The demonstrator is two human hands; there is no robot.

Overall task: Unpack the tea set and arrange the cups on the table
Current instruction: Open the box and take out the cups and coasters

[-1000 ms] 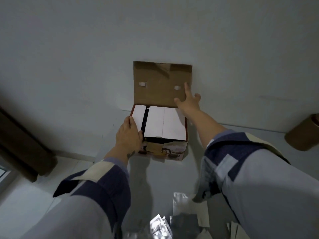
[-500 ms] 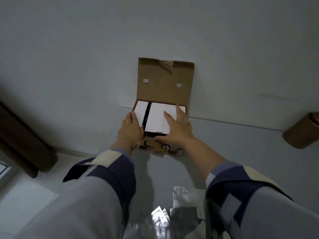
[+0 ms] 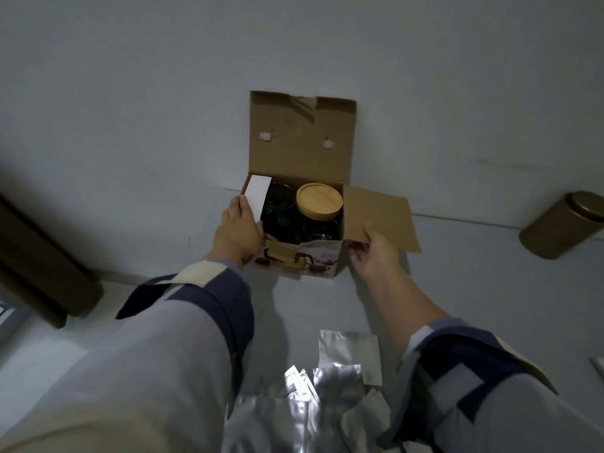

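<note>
The tea set box (image 3: 299, 261) stands on the white table against the wall, its back lid (image 3: 300, 138) upright. My left hand (image 3: 238, 228) holds the left white flap (image 3: 258, 192) up and outward. My right hand (image 3: 372, 253) pinches the right brown flap (image 3: 379, 215), folded out to the right. Inside the box a round wooden lid (image 3: 319, 199) tops a dark glass vessel, and more dark glassware (image 3: 277, 207) lies to its left, too dim to make out.
Several silver foil pouches (image 3: 346, 358) lie on the table near me. A brown cylindrical tin (image 3: 562, 223) lies at the right by the wall. A dark brown frame (image 3: 42, 266) runs along the left. The table (image 3: 294, 315) between box and pouches is bare.
Both white inner flaps covered the box before. My hands have pulled them apart, the right one folded out to the right, which uncovers the wooden lid and glassware.
</note>
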